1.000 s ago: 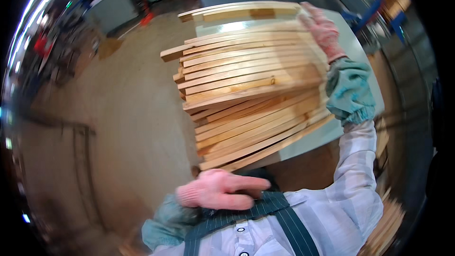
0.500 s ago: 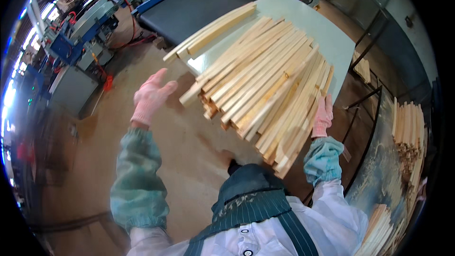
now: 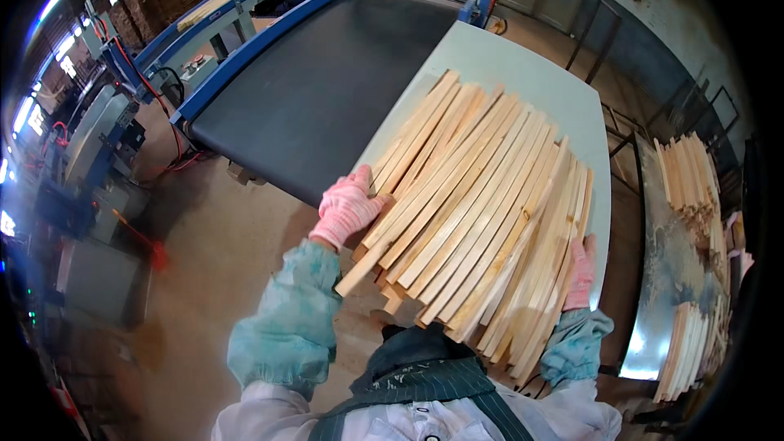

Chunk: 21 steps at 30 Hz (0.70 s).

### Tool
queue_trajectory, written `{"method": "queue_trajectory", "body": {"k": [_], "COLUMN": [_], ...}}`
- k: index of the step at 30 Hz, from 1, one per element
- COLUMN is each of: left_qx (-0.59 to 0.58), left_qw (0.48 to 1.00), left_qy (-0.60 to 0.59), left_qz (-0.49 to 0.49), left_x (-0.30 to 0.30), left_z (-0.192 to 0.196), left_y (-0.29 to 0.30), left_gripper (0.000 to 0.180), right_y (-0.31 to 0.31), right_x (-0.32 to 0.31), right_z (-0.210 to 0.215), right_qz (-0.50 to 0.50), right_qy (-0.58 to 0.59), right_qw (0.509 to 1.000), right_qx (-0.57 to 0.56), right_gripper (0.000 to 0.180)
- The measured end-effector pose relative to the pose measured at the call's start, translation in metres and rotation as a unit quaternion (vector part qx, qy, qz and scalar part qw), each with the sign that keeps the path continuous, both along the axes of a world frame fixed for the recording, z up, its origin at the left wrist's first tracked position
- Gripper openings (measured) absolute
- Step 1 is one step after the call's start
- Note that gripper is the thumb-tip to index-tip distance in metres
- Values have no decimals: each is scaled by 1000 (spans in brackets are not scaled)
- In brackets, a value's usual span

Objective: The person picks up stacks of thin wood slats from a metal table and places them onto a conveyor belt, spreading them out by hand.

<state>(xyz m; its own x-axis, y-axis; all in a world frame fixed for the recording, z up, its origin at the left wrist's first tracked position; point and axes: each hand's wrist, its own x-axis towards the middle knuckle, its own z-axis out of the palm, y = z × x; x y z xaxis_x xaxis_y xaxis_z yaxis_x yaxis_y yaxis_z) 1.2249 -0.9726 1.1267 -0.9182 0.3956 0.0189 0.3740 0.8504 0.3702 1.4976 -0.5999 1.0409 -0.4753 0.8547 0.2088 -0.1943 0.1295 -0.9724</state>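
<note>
Overhead, a fanned stack of long pale wooden slats (image 3: 482,220) lies on a light grey table (image 3: 523,73) beside a black conveyor belt (image 3: 318,90), left pink-gloved hand (image 3: 349,206) spread flat against its left edge, right pink-gloved hand (image 3: 580,273) pressed along its right edge.

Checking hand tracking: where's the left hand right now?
Head view, left of centre: the left hand in a pink glove lies on the left edge of the fanned wooden slats, beside the black conveyor belt.
</note>
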Motion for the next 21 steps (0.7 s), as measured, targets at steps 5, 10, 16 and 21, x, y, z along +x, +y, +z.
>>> {"method": "queue_trajectory", "body": {"k": [5, 10, 16, 21], "left_qx": [40, 49, -2, -36], "left_qw": [998, 998, 998, 992], "left_qy": [7, -1, 59, 116], "left_qz": [-52, -50, -20, 17], "left_x": [4, 14, -65, -172], "left_z": [-10, -17, 3, 15], "left_y": [-11, -71, -154, -202], "left_gripper": [78, 92, 75, 68], "right_y": [10, -83, -207, -222], "right_x": [12, 20, -70, -178], "right_z": [-4, 23, 83, 72], "right_qz": [72, 120, 135, 144], "right_qy": [-12, -40, 3, 3], "right_qw": [992, 986, 983, 985], "right_qx": [-103, -112, -126, -97], "right_gripper": [57, 48, 47, 46]}}
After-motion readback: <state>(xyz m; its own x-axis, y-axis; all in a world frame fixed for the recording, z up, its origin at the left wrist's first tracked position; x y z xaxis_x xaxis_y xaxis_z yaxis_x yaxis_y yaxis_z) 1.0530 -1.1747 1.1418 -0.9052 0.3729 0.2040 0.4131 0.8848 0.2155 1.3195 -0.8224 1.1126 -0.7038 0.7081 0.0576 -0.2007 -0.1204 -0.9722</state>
